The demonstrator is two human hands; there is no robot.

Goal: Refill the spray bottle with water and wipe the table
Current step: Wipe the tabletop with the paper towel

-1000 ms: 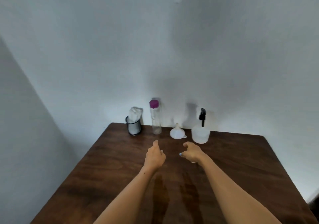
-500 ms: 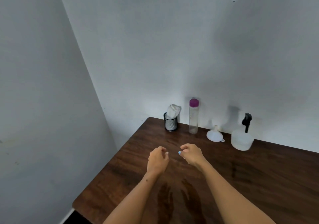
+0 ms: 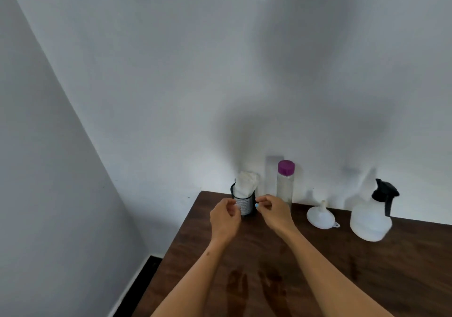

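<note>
My left hand [image 3: 225, 219]: raised over the table near its back left corner, fingers loosely curled and holding nothing; it sits just in front of the mesh cup from where I look, and I cannot tell whether it touches the cup.
My right hand [image 3: 276, 212]: raised beside the left one, a narrow gap between them, fingers loosely curled and grasping nothing; one fingertip shows a light blue nail. It partly covers the foot of the clear bottle from my view.
Spray bottle [image 3: 371, 219]: upright at the back of the table, near the wall, well to the right of my hands; pale translucent body with a black trigger head on top.
Funnel [image 3: 321, 216]: white, resting wide mouth down with its spout pointing up, between the clear bottle and the spray bottle, apart from both.
Clear bottle [image 3: 285, 186]: tall, narrow and upright, with a purple cap, standing just right of the mesh cup against the wall.
Mesh cup [image 3: 244, 202]: black, at the back left corner of the table, upright.
Cloth [image 3: 247, 186]: white, rolled and stuffed into the mesh cup, sticking up above its rim.
Table [image 3: 354, 280]: dark brown wood; dark reflections of my forearms lie on its surface below my arms.
Walls [image 3: 171, 72]: plain pale grey, meeting in a corner left of the table.
</note>
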